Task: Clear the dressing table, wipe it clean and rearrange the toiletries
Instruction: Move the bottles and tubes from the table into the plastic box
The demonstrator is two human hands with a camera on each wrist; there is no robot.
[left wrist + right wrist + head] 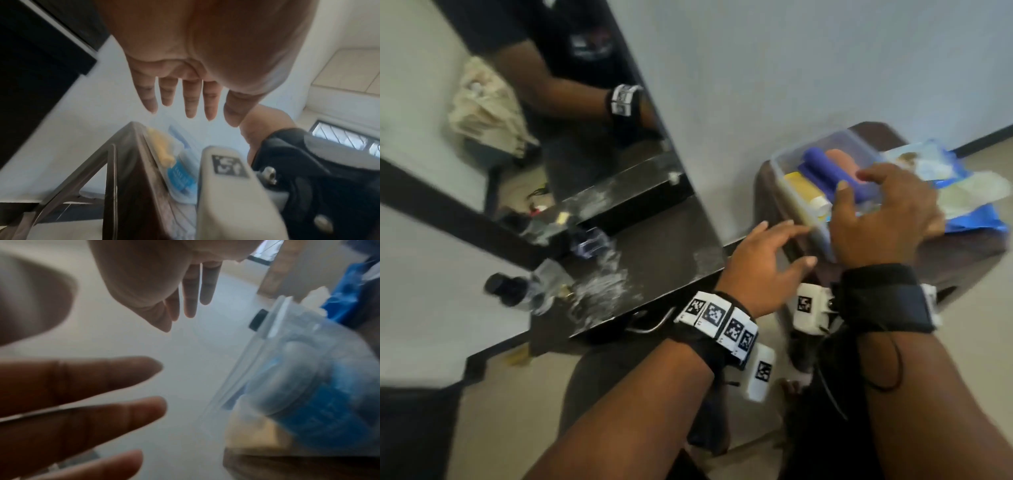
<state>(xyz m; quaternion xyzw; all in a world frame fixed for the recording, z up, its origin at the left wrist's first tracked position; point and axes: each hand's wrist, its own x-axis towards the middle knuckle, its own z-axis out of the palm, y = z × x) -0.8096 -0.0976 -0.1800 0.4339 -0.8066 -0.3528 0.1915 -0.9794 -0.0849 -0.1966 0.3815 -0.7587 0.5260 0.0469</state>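
A clear plastic container (811, 142) stands on a brown stool (767, 205) right of the dressing table (664, 253). In it lie blue bottles (822, 164), an orange bottle (840, 161) and a yellow tube (796, 180). My right hand (866, 195) hovers over the container with fingers spread, holding nothing. My left hand (787, 246) is open beside the container's near left edge, also empty. The left wrist view shows straight left fingers (191, 110) above the container (179, 175). The right wrist view shows the blurred container (287, 369) beside the right fingers (193, 305).
White powder smears cover the dark tabletop. A black-capped bottle (506, 289) and a clear bottle (592, 241) stand at its left, under the mirror (517, 102). A blue wipes packet (928, 161) lies behind the container. A drawer handle (654, 325) sticks out below the table edge.
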